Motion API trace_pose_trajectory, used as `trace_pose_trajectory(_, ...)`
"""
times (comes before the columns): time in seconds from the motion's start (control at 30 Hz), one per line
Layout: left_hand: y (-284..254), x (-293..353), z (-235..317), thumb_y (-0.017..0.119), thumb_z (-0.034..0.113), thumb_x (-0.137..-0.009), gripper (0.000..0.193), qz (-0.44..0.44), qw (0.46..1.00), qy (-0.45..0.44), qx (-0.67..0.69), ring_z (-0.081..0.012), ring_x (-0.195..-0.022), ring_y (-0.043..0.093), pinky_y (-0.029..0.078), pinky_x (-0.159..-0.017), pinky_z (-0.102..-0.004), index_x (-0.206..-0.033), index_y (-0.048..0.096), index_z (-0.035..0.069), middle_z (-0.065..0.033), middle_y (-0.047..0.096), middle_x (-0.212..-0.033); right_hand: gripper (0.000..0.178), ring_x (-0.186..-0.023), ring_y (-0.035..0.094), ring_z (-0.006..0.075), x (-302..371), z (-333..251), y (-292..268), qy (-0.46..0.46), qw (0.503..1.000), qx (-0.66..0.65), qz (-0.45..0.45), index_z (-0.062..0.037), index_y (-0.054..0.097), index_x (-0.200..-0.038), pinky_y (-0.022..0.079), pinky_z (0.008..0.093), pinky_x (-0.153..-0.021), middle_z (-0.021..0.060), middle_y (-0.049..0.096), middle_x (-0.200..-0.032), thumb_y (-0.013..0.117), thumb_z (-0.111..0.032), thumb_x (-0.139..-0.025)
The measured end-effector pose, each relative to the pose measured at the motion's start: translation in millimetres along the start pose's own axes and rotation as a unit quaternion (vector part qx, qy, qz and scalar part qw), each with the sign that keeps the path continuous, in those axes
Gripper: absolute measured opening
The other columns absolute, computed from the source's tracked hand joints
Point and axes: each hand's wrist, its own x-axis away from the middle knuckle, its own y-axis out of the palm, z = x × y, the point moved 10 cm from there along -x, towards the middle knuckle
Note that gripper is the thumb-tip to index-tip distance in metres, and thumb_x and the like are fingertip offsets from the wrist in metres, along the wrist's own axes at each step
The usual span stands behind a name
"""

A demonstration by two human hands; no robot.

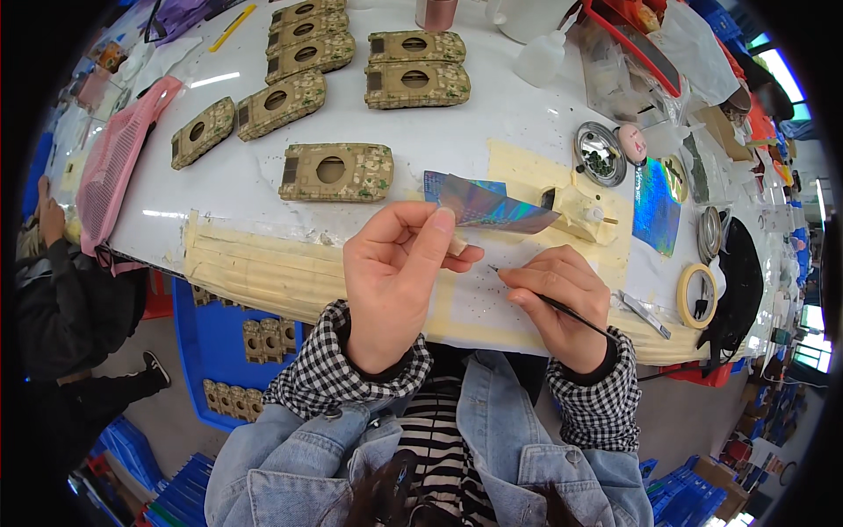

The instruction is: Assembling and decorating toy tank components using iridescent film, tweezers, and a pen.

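Between thumb and fingers, my left hand (391, 277) pinches a silvery iridescent foil sheet (500, 207), raised above the table. A small pale piece also shows by its fingertips; I cannot make out what it is. My right hand (562, 303) grips a slim black pointed tool (575, 314) like a pen, its tip just right of the left fingers and apart from the sheet; its exact kind is unclear. Beyond the left hand lies a camouflage-painted model tank hull (370, 182) with a round hole. A second iridescent sheet (435, 184) lies partly hidden behind the held one.
Several more tank hulls (285, 101) stand at the back left, beside a pink mesh basket (123, 167). To the right are a cream block (580, 215), a round metal tin (580, 140), a tape roll (684, 307) and a metal cutter (645, 314). A blue tray (198, 338) sits below the table edge.
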Motion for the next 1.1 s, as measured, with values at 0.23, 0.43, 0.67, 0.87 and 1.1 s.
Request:
trace_pose_trajectory(0.23, 2, 1, 3, 0.055, 0.014, -0.096, 0.021, -0.008, 1.0, -0.002, 0.003, -0.0173, -0.073, 0.067, 0.055, -0.066, -0.0265, -0.098, 0.059, -0.006, -0.0107, 0.066, -0.083, 0.02, -0.069, 0.057, 0.0227, 9, -10, -28, -0.026, 0.997, -0.022, 0.071, -0.003, 0.067, -0.097, 0.046, 0.0327, -0.064, 0.0076, 0.063, -0.074, 0.069, -0.018, -0.083)
trace_pose_trajectory(0.43, 3, 1, 6, 0.056, 0.009, -0.093, 0.017, -0.03, 0.999, 0.009, 0.044, -0.0125, -0.083, 0.063, 0.051, -0.072, -0.022, -0.102, 0.06, -0.006, -0.011, 0.066, -0.089, 0.033, -0.07, 0.056, 0.0226, 21, -33, -49, -0.074, 0.984, 0.046, 0.156, -0.0057, 0.061, -0.104, 0.046, 0.0339, -0.063, 0.0081, 0.062, -0.077, 0.058, -0.036, -0.091)
trace_pose_trajectory(0.67, 9, 0, -1, 0.058, -0.009, -0.086, 0.03, -0.049, 0.999, 0.004, -0.018, -0.0109, -0.09, 0.062, 0.049, -0.081, -0.022, -0.115, 0.054, -0.004, -0.0093, 0.065, -0.1, 0.047, -0.077, 0.057, 0.0246, 3, -58, -37, -0.155, 0.976, 0.123, 0.085, -0.0052, 0.062, -0.107, 0.048, 0.0347, -0.065, 0.0082, 0.063, -0.084, 0.058, -0.047, -0.085)
trace_pose_trajectory(0.87, 8, 0, 2, 0.062, -0.008, -0.084, 0.043, -0.026, 1.0, 0.009, 0.007, -0.0118, -0.087, 0.064, 0.051, -0.077, -0.0206, -0.124, 0.044, -0.004, -0.0117, 0.068, -0.094, 0.046, -0.088, 0.062, 0.0276, -3, -39, -30, -0.095, 0.991, 0.009, 0.097, -0.0039, 0.063, -0.106, 0.052, 0.0334, -0.072, 0.0144, 0.066, -0.104, 0.076, -0.032, -0.073)
trace_pose_trajectory(1.1, 6, 1, -12, 0.06, -0.005, -0.087, 0.032, -0.047, 0.997, -0.054, -0.01, -0.0153, -0.088, 0.066, 0.054, -0.078, -0.0262, -0.117, 0.05, -0.003, -0.013, 0.069, -0.096, 0.035, -0.086, 0.065, 0.0263, -13, -53, -22, -0.171, 0.979, 0.088, 0.074, -0.0043, 0.069, -0.099, 0.054, 0.0352, -0.072, 0.0088, 0.067, -0.094, 0.079, -0.017, -0.068)
